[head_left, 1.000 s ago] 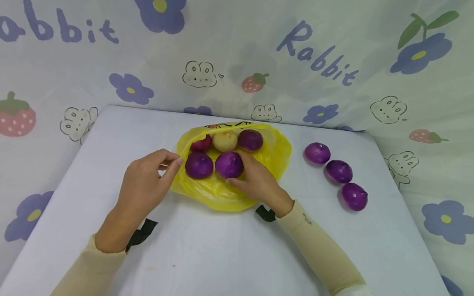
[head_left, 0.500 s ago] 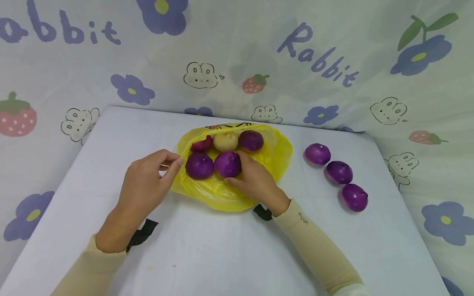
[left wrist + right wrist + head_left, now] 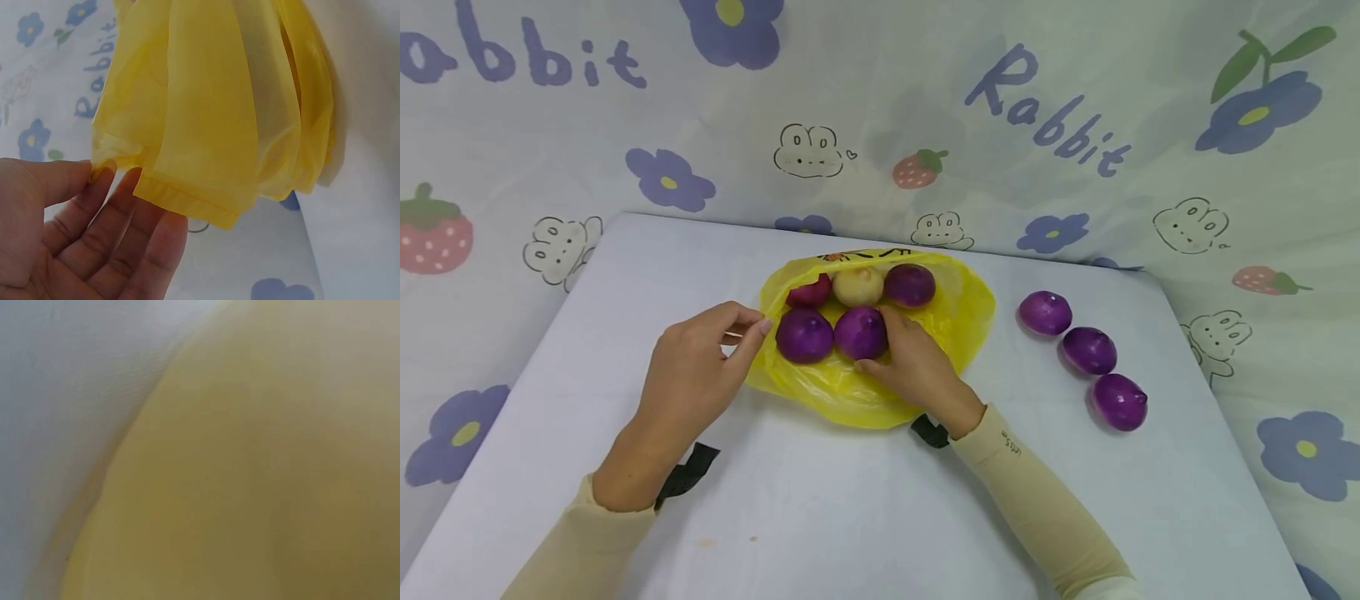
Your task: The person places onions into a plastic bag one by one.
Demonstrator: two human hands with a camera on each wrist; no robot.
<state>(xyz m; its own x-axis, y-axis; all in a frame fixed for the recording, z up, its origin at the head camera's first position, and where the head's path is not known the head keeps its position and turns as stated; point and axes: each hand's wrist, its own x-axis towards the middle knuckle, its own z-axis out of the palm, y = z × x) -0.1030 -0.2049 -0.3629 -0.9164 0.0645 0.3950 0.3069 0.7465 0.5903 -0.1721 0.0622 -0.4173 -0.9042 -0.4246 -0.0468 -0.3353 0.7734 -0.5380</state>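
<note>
Head view shows the right hand (image 3: 917, 367) inside the mouth of the yellow bag (image 3: 958, 321), thumb and fingers curled around the near right purple onion (image 3: 861, 332). That onion lies straight ahead of the palm, on the bag's lower layer, touching or all but touching a second purple onion (image 3: 804, 335) on its left. Behind them sit a red one (image 3: 809, 292), a pale one (image 3: 858, 286) and another purple one (image 3: 910, 284). The left hand (image 3: 696, 375) pinches the bag's left rim between thumb and fingertips, holding the opening up; the left wrist view shows the pinched yellow film (image 3: 206, 119) hanging in folds. The right wrist view is a yellow blur. Three more purple onions (image 3: 1090, 350) lie in a row on the table (image 3: 850, 517), well to the right of the bag, on the right hand's side.
</note>
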